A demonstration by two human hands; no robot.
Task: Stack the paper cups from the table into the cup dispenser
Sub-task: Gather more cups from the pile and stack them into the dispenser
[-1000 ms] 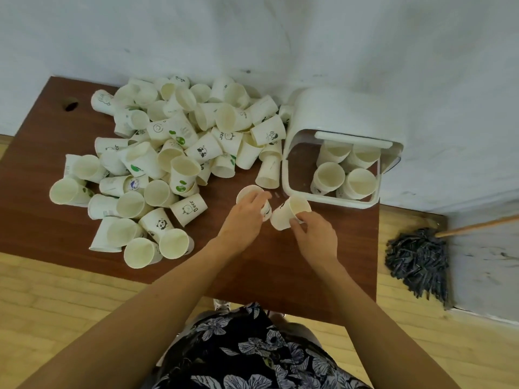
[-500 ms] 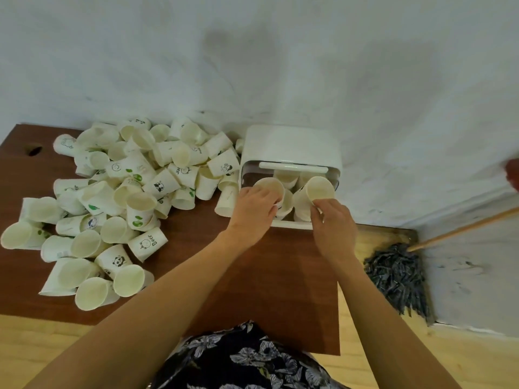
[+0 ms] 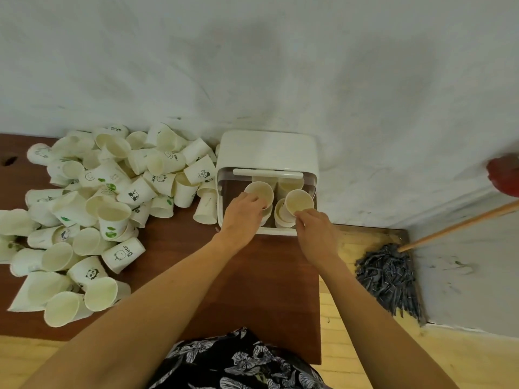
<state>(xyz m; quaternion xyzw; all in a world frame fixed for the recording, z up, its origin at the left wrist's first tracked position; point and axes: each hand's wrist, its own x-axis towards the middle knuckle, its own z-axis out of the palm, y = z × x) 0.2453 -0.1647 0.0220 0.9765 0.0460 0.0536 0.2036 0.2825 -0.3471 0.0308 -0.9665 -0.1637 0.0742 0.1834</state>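
A brown desk (image 3: 252,290) stands against a white wall (image 3: 280,66). A big pile of paper cups (image 3: 92,209) lies on its left side. A white cup box (image 3: 268,153) sits at the back of the desk, with stacks of cups inside. The left hand (image 3: 243,214) holds one cup (image 3: 259,191) over the box. The right hand (image 3: 316,231) pinches another cup (image 3: 298,202) beside it. A mop (image 3: 390,279) rests on the floor to the right.

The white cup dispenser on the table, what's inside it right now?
Inside the white plastic cup dispenser stand stacks of pale paper cups. The left hand holds one cup and the right hand another over the front stacks. Stack depth is hidden.
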